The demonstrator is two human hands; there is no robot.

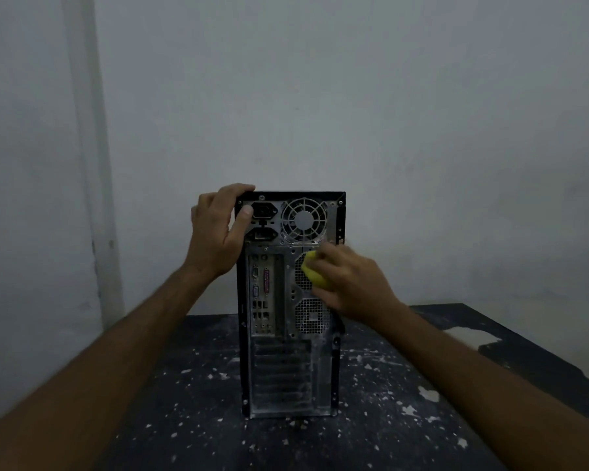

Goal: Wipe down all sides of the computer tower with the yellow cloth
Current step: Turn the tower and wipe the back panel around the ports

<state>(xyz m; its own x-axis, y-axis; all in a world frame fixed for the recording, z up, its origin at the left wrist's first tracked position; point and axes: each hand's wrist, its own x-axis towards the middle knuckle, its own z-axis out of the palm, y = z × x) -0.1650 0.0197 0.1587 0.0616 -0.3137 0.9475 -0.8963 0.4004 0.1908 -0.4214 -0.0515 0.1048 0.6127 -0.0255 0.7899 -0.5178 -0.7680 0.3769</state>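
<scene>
Computer tower [286,368], yellow cloth [315,271] against back

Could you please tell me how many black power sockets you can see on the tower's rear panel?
2, stacked at the top left of the black computer tower: the upper black power socket beside the left hand's thumb, the lower socket directly beneath. The right hand may hide others.

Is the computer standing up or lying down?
Standing up. The computer tower rests on its narrow bottom end on the table, fan at top.
</scene>
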